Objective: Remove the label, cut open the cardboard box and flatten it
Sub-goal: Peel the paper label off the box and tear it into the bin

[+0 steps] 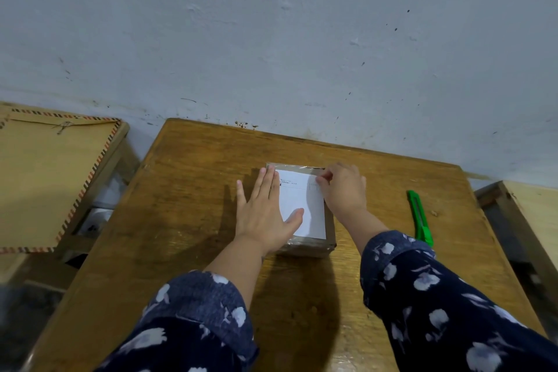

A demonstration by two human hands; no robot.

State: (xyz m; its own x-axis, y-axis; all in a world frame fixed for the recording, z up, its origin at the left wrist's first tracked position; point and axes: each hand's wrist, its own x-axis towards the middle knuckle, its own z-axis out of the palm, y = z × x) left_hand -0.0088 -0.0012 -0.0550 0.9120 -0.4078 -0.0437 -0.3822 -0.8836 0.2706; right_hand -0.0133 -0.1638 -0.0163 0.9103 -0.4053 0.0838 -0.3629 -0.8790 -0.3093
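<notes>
The left hand (265, 214) lies flat with straight fingers on the left part of the white paper label (305, 205), pressing down the cardboard box (314, 246) beneath it, while the right hand (342, 190) curls its fingertips at the label's far right corner, seemingly pinching its edge. The small, flat, rectangular box, glossy with clear tape, sits mid-bench (181, 190) on worn brown wood. A slim green plastic utility knife (419, 217) lies well apart to the right.
</notes>
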